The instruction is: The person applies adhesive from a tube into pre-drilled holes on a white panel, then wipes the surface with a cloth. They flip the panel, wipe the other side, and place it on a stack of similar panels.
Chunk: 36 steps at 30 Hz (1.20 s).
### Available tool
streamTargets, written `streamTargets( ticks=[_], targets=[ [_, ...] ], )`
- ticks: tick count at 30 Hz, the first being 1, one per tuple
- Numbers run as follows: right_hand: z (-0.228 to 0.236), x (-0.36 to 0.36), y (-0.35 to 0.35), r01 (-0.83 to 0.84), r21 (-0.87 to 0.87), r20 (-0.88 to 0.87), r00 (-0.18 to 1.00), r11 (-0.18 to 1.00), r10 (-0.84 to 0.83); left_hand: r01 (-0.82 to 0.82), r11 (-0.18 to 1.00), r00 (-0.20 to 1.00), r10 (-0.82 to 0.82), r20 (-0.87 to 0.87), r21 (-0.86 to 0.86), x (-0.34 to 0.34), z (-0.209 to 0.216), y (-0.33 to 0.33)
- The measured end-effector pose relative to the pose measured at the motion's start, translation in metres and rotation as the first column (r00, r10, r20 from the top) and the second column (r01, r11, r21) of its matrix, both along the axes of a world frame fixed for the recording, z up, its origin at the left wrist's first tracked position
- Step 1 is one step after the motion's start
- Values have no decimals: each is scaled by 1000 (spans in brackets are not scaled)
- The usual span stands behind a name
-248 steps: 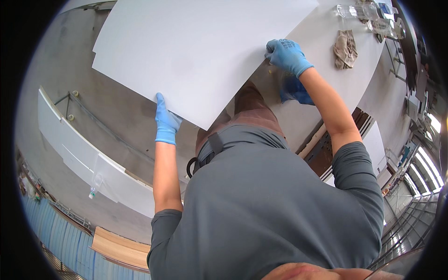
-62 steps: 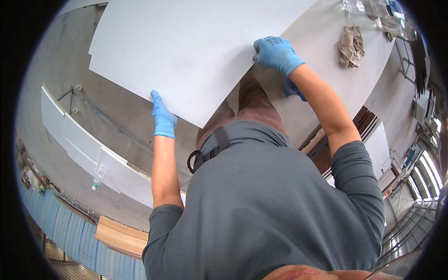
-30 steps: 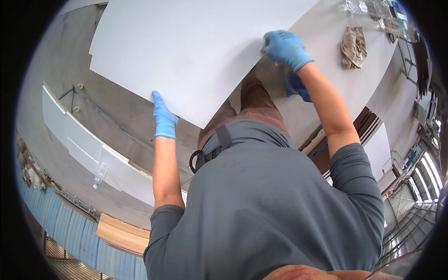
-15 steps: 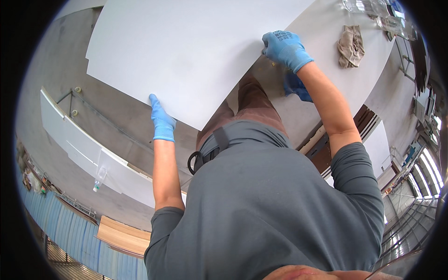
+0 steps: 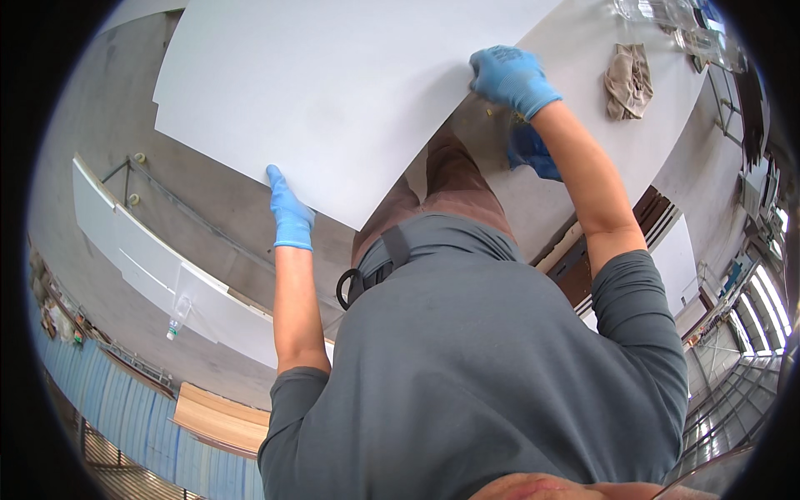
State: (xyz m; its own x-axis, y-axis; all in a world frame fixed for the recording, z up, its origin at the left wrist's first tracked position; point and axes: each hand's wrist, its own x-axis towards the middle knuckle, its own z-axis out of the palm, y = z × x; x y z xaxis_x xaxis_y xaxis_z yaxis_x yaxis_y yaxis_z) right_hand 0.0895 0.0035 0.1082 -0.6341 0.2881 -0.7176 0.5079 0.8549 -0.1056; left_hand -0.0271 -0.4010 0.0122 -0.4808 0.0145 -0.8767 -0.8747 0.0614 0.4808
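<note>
A large white panel (image 5: 325,100) stretches across the upper middle, one corner pointing toward my waist. My left hand (image 5: 290,208), in a blue glove, grips its near edge, with the thumb along the edge and the other fingers hidden beneath. At the panel's right edge, my right hand (image 5: 510,77), also gloved in blue, is closed with its knuckles up. Whatever that hand holds, if anything, is hidden by the glove. Below the right wrist hangs a dark blue plastic bag (image 5: 533,154), partly covered by my forearm.
A crumpled beige cloth (image 5: 628,82) lies on the white surface (image 5: 575,67) at right, near clear plastic bottles (image 5: 704,42). Left, more white panels (image 5: 142,242) rest by a metal-framed cart (image 5: 129,179), with a clear bottle (image 5: 177,321) on them. Wood-grain boards (image 5: 218,417) sit at lower left.
My right hand has shifted slightly farther from me along the panel's right edge, still closed. The left hand and the panel have hardly moved.
</note>
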Motion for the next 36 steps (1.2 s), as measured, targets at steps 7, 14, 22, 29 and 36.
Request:
streamTargets(
  ticks=[7,14,22,29,36],
  targets=[
    [-26,21,26,115,91,-172,980,989,-98,-27,996,998,22,51,91,-1,-3,-2],
    [-46,146,166,503,568,-788,561,651,254,13,998,1000,-15,25,61,-2,-13,-11],
    [-92,213,201,775,316,-839,498,547,-220,20,998,998,-23,59,52,-2,-9,-10],
    [-6,97,-17,130,112,-815,579,985,16,20,996,997,-26,71,87,-3,0,-3],
    [-57,43,-153,-424,-177,-935,355,888,-17,14,996,998,-19,68,84,-4,3,-2]
  ],
)
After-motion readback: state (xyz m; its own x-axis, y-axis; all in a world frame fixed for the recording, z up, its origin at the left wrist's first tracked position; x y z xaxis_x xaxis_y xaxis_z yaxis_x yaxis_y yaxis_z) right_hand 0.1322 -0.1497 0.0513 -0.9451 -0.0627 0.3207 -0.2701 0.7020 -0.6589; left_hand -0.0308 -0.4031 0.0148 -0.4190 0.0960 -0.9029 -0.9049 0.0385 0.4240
